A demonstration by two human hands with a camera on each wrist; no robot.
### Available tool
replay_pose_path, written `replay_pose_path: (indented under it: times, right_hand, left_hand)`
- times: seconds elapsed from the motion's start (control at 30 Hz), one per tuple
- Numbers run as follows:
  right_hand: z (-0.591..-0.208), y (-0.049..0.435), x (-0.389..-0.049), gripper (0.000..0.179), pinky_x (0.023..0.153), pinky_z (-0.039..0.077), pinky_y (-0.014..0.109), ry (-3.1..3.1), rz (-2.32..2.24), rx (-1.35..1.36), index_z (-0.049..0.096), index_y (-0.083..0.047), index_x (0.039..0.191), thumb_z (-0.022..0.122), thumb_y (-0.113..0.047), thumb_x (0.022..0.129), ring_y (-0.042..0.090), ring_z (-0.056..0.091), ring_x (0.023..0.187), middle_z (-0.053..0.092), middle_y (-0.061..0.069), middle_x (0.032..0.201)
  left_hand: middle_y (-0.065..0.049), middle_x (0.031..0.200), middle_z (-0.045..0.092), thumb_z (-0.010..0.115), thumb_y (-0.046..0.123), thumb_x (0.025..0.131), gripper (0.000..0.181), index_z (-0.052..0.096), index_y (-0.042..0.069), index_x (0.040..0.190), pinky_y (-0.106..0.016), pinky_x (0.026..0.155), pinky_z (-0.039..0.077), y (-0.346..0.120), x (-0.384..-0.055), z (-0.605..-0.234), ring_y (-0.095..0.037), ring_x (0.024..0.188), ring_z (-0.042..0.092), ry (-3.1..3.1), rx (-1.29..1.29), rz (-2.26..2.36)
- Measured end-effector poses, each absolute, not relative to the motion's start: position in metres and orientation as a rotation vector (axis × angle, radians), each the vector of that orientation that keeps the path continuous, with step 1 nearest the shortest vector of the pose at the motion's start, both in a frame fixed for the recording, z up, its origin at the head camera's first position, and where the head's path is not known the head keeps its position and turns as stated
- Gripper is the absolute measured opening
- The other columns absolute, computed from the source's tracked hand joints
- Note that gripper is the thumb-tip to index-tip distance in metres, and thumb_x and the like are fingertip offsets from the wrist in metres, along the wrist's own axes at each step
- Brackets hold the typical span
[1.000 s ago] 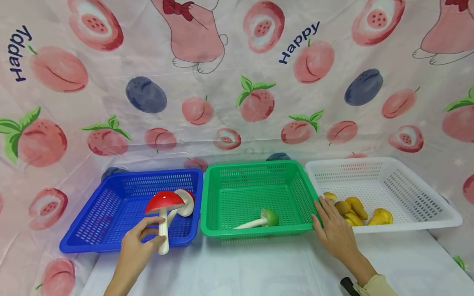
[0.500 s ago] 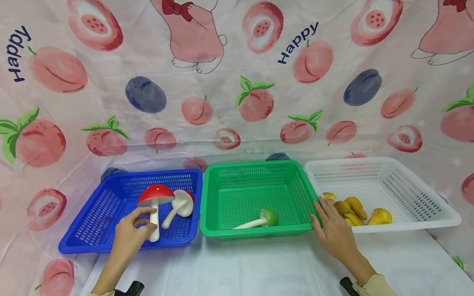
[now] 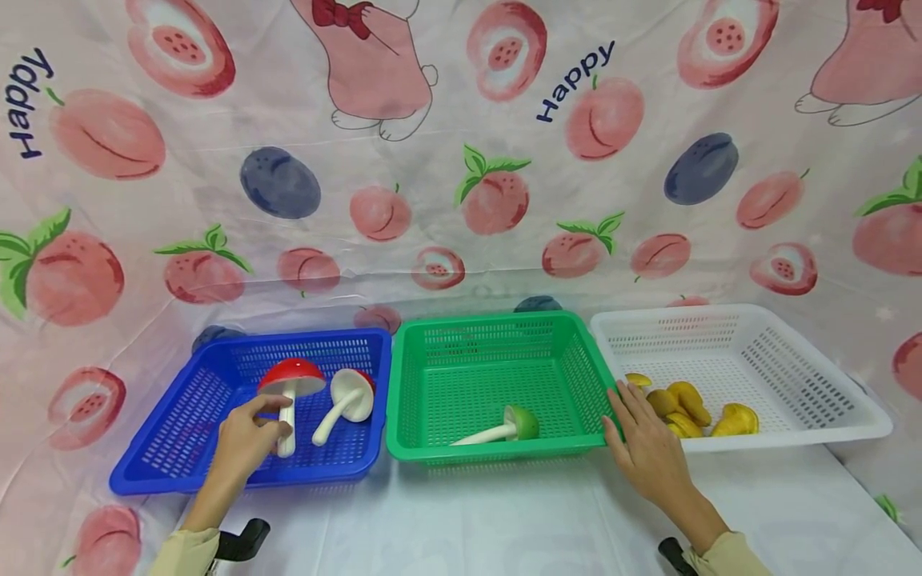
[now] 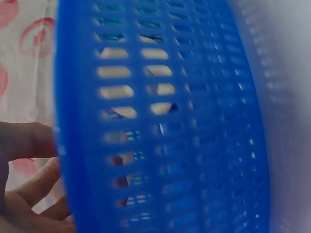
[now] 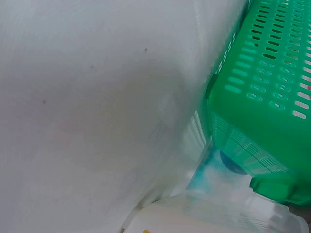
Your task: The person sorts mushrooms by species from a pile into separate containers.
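Observation:
My left hand (image 3: 243,438) pinches the white stem of a red-capped toy mushroom (image 3: 291,376), held upright over the blue basket (image 3: 173,485). In the left wrist view the fingers (image 4: 34,187) show behind the wall of the blue basket (image 4: 180,121). A second red mushroom (image 3: 350,400) lies on its side in that basket, underside of the cap showing. My right hand (image 3: 648,444) rests with extended fingers where the rims of the green basket (image 3: 497,452) and the white basket (image 3: 792,439) meet.
A green-capped mushroom (image 3: 520,422) lies in the green basket, near its front wall. Several yellow mushroom-like pieces (image 3: 736,419) sit in the white basket's left front part. White cloth (image 3: 490,520) covers the table, and a fruit-print curtain (image 3: 432,176) hangs behind the baskets.
My left hand has carried the red mushroom leftward and further over the blue basket, uncovering the second red mushroom's stem. The right hand stays on the basket rims.

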State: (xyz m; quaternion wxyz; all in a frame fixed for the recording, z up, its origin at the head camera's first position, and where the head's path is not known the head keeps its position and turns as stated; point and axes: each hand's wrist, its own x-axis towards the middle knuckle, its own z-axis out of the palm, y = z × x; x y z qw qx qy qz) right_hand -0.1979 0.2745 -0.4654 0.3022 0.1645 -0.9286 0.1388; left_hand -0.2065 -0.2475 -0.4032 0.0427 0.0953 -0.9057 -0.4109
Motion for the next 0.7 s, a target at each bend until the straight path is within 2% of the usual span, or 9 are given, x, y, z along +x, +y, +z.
replay_pose_path:
  times: [0.3,0.5,0.7]
  right_hand:
    - [-0.465,0.275,-0.197,0.046,0.083,0.041,0.052,-2.463,0.374,0.442,0.048,0.001,0.124,0.051,-0.025,0.086,0.030,0.032,0.124,0.041,0.018,0.131]
    - [-0.466,0.276,-0.198,0.047,0.081,0.042,0.051,-2.454,0.369,0.438,0.048,0.000,0.124,0.052,-0.026,0.086,0.032,0.035,0.122,0.041,0.017,0.131]
    - [-0.467,0.275,-0.197,0.045,0.080,0.043,0.051,-2.433,0.380,0.439,0.049,0.000,0.123,0.053,-0.024,0.085,0.031,0.036,0.122,0.043,0.018,0.130]
  left_hand:
    - [-0.023,0.110,0.052,0.054,0.006,0.074,0.038,0.054,0.001,0.113,-0.032,0.050,0.047,-0.259,-0.218,-0.418,-0.016,0.052,0.055,-2.919,0.309,-1.197]
    - [-0.028,0.104,0.051,0.056,0.001,0.075,0.036,0.053,-0.004,0.110,-0.032,0.052,0.051,-0.269,-0.224,-0.421,-0.018,0.055,0.059,-3.011,0.229,-1.208]
    - [-0.026,0.095,0.055,0.061,-0.004,0.070,0.038,0.052,-0.008,0.107,-0.033,0.050,0.052,-0.273,-0.226,-0.425,-0.021,0.059,0.059,-3.030,0.211,-1.237]
